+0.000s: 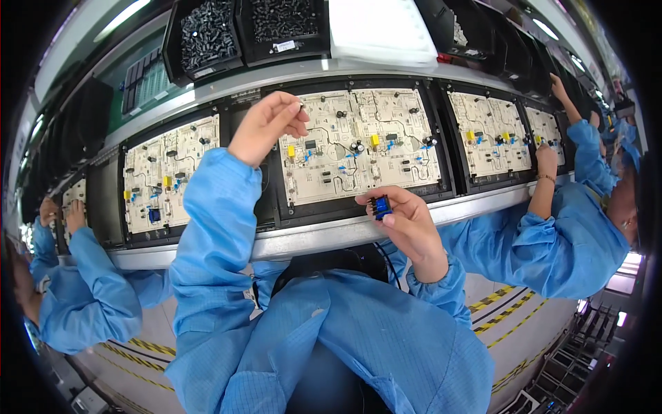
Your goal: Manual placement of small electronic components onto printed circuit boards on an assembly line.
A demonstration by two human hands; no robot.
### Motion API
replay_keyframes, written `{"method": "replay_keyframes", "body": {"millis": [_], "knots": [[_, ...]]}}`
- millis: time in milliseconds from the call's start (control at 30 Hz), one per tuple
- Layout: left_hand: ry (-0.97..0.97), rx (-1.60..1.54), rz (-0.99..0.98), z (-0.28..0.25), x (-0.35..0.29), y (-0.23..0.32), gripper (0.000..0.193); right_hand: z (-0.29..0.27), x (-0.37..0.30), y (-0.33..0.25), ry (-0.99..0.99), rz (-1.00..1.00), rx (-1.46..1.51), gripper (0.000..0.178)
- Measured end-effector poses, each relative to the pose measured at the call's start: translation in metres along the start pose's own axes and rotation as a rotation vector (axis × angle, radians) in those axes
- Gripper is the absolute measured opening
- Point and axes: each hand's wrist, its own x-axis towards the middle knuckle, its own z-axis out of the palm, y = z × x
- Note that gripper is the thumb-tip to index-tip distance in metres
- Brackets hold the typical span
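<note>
My right hand grips a small blue and black transformer with metal pins, just above the near edge of the middle circuit board. Over that board's upper left corner, my left hand is closed in a pinch. A tiny dark part shows at its fingertips, too small to name. The cream circuit board lies in a black frame and carries yellow blocks, round capacitors and small blue parts. My hands do not appear to touch it.
Black bins of small dark parts and a white tray stand behind the line. More boards lie left and right. A metal rail runs along the front. Co-workers in blue sleeves work on both sides.
</note>
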Motion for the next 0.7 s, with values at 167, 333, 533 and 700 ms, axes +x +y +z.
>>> {"method": "replay_keyframes", "body": {"millis": [167,333,533,700], "knots": [[0.075,-0.187,-0.001,0.006,0.001,-0.010,0.018,0.022,-0.005,-0.004,0.095,-0.450,-0.932,0.043],[0.097,-0.251,-0.050,0.002,-0.002,-0.015,0.020,0.032,-0.004,-0.009,0.143,-0.511,-1.242,0.041],[0.045,-0.260,-0.066,0.000,-0.003,-0.020,0.019,0.016,0.009,-0.008,0.065,-0.541,-1.284,0.038],[0.084,-0.347,-0.084,0.004,0.000,-0.021,0.021,-0.001,0.027,-0.017,0.115,-0.556,-1.485,0.031]]}}
